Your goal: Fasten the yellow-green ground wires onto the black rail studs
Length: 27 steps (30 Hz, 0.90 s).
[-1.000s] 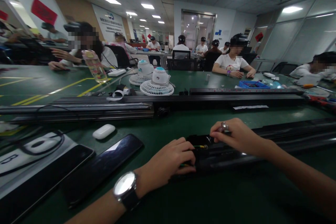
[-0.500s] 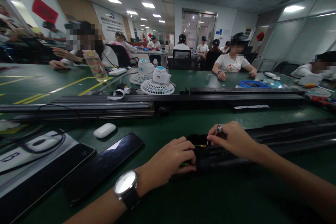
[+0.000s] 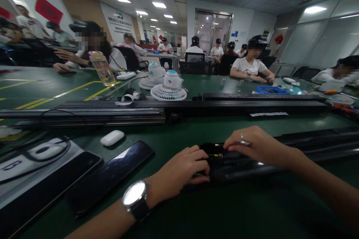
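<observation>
A long black bar (image 3: 238,170) lies on the green table in front of me. My left hand (image 3: 192,166), wearing a watch, is closed at the bar's left end. Its fingers curl around a yellow-green wire (image 3: 214,155), which pokes out past the fingertips and ends in a small metal terminal. More of this wire shows between thumb and fingers. My right hand (image 3: 254,143), with a ring on it, is over the bar just right of the terminal, apart from it. Its fingertips are pressed together; anything between them is hidden.
Left of my hands lie a dark phone (image 3: 112,175), a white earphone case (image 3: 112,138) and a black-edged tablet (image 3: 53,194). More long black bars (image 3: 224,107) stretch across the table, with two white fans (image 3: 169,86) behind. Co-workers sit beyond.
My right hand has drawn back slightly to the right and away from the wire's end, so the metal terminal is now visible. My left hand has stayed in place.
</observation>
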{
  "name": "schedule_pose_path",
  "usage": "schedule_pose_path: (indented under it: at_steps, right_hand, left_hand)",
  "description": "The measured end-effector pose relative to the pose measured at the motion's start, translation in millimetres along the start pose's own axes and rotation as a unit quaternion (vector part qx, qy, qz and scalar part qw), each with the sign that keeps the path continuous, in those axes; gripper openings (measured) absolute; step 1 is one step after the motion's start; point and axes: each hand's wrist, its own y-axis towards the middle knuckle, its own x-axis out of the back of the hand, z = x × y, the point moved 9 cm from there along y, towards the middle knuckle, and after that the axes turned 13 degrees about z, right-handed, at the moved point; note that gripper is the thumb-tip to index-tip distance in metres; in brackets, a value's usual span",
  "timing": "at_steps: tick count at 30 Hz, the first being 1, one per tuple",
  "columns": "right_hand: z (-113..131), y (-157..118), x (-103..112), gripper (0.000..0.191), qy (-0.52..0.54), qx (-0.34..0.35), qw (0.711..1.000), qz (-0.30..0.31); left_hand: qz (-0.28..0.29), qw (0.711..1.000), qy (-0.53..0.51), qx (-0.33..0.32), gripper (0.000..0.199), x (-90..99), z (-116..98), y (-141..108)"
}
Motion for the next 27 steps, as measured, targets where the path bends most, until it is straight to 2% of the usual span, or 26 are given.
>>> schedule_pose_path:
  at_steps: [4, 6, 17, 25, 27]
  right_hand:
    - [-13, 1, 3, 0.018, 0.016, -0.074, 0.996, -0.040]
    - [-16, 3, -1, 0.019, 0.026, -0.084, 0.995, -0.044]
    - [-17, 9, -14, 0.015, 0.030, -0.077, 0.995, -0.048]
    - [-15, 10, -18, 0.014, 0.029, -0.052, 0.998, -0.017]
    - [-12, 8, -15, 0.015, 0.032, -0.043, 0.999, -0.010]
  left_hand:
    - [0.001, 1.000, -0.001, 0.003, 0.008, 0.4, 0, 1]
    - [0.008, 1.000, -0.002, 0.010, 0.008, -0.3, 0, 1]
    - [-0.006, 1.000, -0.005, 0.001, 0.009, 0.9, 0, 0]
    - [0.015, 1.000, -0.017, 0.000, 0.005, 3.6, -4, 1]
    - [0.034, 0.999, -0.021, -0.006, 0.010, 4.2, -7, 2]
